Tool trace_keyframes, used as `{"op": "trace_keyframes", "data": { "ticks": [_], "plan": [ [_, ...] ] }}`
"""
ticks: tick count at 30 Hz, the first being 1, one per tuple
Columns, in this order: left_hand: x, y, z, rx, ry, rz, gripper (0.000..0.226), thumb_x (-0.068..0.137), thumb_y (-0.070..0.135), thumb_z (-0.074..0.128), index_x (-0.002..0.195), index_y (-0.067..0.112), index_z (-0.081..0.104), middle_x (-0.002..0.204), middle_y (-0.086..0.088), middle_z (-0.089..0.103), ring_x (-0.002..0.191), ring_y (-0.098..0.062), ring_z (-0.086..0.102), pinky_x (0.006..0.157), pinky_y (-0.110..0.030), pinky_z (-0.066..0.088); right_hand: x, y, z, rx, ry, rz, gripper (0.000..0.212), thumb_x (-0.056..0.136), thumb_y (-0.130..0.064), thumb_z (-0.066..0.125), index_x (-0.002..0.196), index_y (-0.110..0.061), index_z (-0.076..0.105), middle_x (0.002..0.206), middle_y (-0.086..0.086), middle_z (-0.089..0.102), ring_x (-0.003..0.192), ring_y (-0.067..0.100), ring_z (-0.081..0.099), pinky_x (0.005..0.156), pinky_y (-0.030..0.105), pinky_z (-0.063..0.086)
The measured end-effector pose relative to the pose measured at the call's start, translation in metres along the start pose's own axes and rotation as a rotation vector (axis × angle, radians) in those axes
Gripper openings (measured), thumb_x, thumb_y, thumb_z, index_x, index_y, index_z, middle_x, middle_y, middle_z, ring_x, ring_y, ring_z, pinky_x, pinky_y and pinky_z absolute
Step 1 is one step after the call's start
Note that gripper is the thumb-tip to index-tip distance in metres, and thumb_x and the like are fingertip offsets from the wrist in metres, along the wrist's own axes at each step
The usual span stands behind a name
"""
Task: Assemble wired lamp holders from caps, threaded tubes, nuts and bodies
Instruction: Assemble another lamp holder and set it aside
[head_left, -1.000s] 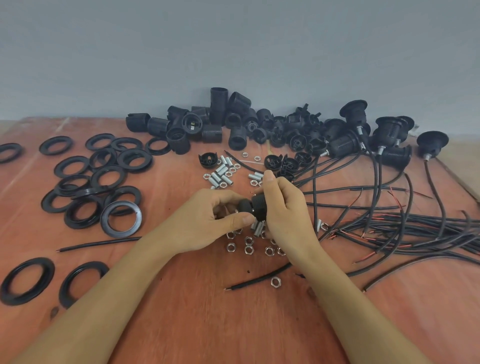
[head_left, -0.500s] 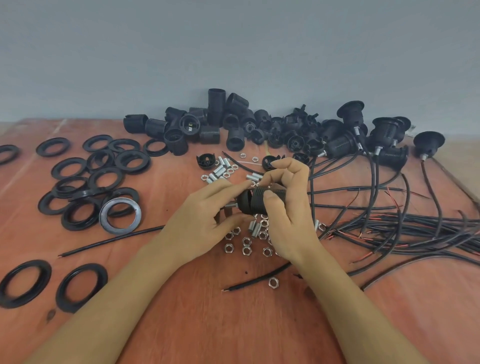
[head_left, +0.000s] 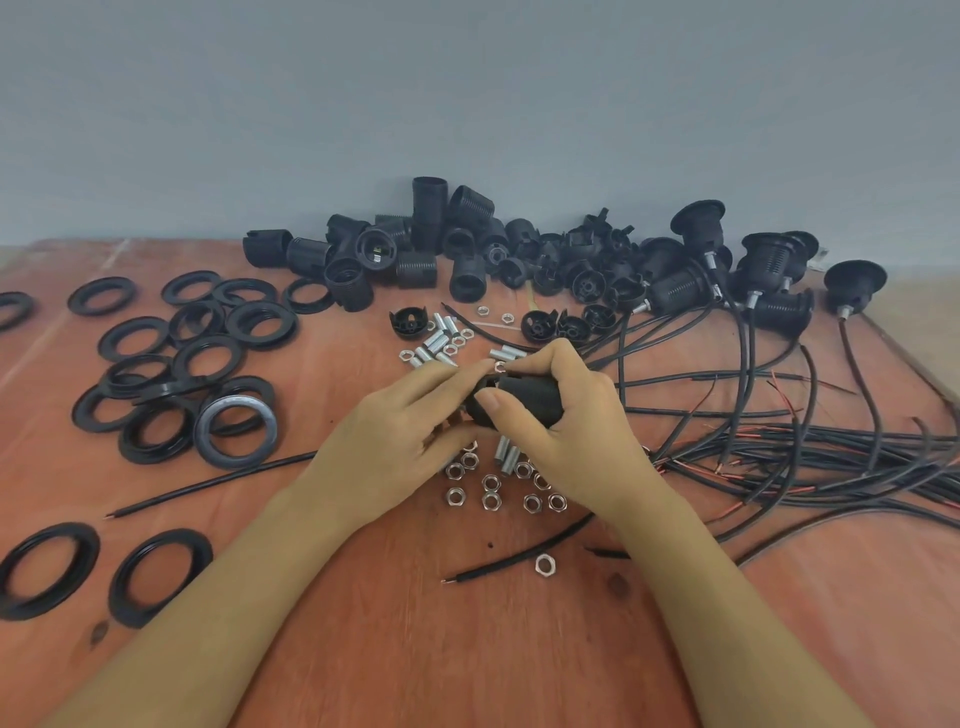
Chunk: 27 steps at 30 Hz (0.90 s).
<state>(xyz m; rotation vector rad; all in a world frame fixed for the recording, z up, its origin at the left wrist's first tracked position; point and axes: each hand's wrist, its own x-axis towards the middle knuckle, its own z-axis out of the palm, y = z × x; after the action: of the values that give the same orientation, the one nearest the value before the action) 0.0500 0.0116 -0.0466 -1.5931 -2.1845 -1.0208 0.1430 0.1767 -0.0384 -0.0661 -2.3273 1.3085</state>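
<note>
My right hand (head_left: 576, 415) grips a black lamp holder body (head_left: 530, 397) lying sideways above the table's middle, thumb across its front. The fingertips of my left hand (head_left: 400, 441) touch the body's left end, where a small silver part shows; what they hold there is hidden. Silver nuts (head_left: 491, 491) and threaded tubes (head_left: 506, 457) lie just below the hands. More tubes and nuts (head_left: 436, 340) sit behind them, beside a black cap (head_left: 408, 322).
Black rings (head_left: 202, 364) spread over the left of the wooden table (head_left: 467, 649). Loose black bodies and caps (head_left: 467, 260) pile along the back wall. Finished wired holders (head_left: 769, 275) and tangled black cables (head_left: 810, 452) fill the right. A lone nut (head_left: 544, 565) and short wire (head_left: 514, 561) lie in front.
My right hand has shifted its hold, thumb now across the body's front with the body turned sideways. The fingers of my left hand have straightened toward the body's left end.
</note>
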Motion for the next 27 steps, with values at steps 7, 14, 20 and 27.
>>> {"op": "trace_keyframes", "data": {
  "ticks": [7, 14, 20, 27],
  "plan": [
    [0.000, 0.005, -0.001, 0.101, -0.037, 0.099, 0.049, 0.091, 0.025, 0.053, 0.133, -0.001, 0.056, 0.103, -0.009, 0.067, 0.087, -0.024, 0.068, 0.070, -0.043, 0.059, 0.000, 0.002, -0.006, -0.066, -0.080, -0.002, 0.043, 0.083, -0.060, 0.061, 0.098, -0.020, 0.053, 0.073, -0.010, 0.062, 0.056, 0.006, 0.057, 0.047, 0.014, 0.042],
    [0.000, 0.006, 0.001, 0.108, -0.081, 0.112, 0.049, 0.092, 0.024, 0.053, 0.138, 0.006, 0.050, 0.103, -0.012, 0.064, 0.088, -0.024, 0.065, 0.070, -0.042, 0.058, 0.000, 0.007, -0.009, -0.113, -0.132, 0.028, 0.042, 0.081, -0.068, 0.056, 0.095, -0.028, 0.051, 0.067, -0.007, 0.060, 0.054, 0.006, 0.055, 0.046, 0.018, 0.042],
    [-0.001, 0.007, 0.004, 0.102, -0.063, 0.136, 0.050, 0.092, 0.027, 0.054, 0.138, 0.011, 0.044, 0.103, -0.011, 0.063, 0.087, -0.022, 0.064, 0.070, -0.039, 0.057, 0.000, 0.009, -0.008, -0.081, -0.116, 0.021, 0.043, 0.082, -0.064, 0.056, 0.098, -0.024, 0.055, 0.070, -0.007, 0.062, 0.056, 0.008, 0.058, 0.047, 0.026, 0.048],
    [0.005, 0.007, 0.005, 0.084, 0.089, 0.098, 0.050, 0.090, 0.040, 0.061, 0.130, 0.011, 0.057, 0.099, -0.004, 0.066, 0.071, -0.017, 0.065, 0.054, -0.035, 0.056, -0.001, 0.002, 0.001, 0.019, 0.061, 0.002, 0.038, 0.091, -0.068, 0.041, 0.110, -0.035, 0.047, 0.089, -0.012, 0.068, 0.073, 0.015, 0.068, 0.059, 0.034, 0.055]
  ]
}}
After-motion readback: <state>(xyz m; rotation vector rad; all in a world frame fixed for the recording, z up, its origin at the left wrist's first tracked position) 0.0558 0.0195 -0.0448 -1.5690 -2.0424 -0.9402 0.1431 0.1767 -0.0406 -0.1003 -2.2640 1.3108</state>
